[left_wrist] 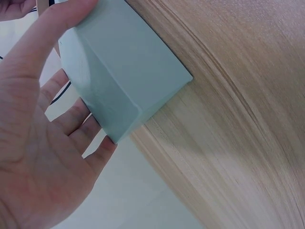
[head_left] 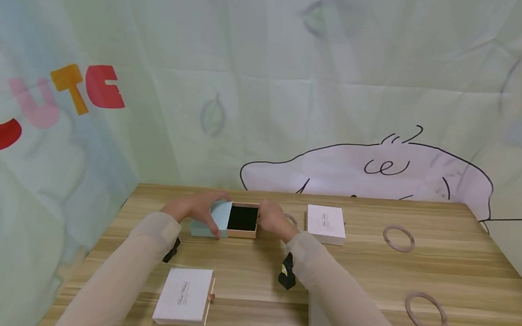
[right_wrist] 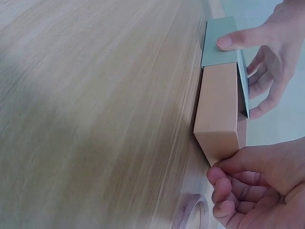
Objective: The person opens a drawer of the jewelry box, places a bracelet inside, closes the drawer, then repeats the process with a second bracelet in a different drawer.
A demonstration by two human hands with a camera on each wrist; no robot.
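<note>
Left hand point(head_left: 197, 209) grips smooth box point(head_left: 221, 214); right point(head_left: 276, 220), rectangular drawer point(right_wrist: 217, 98).

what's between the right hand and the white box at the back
A ring, partly hidden by the right hand, lies between it and the white box in the head view.

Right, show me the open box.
The pale-blue box in the left hand: its peach drawer is partly out; both fully visible white boxes look closed.
</note>
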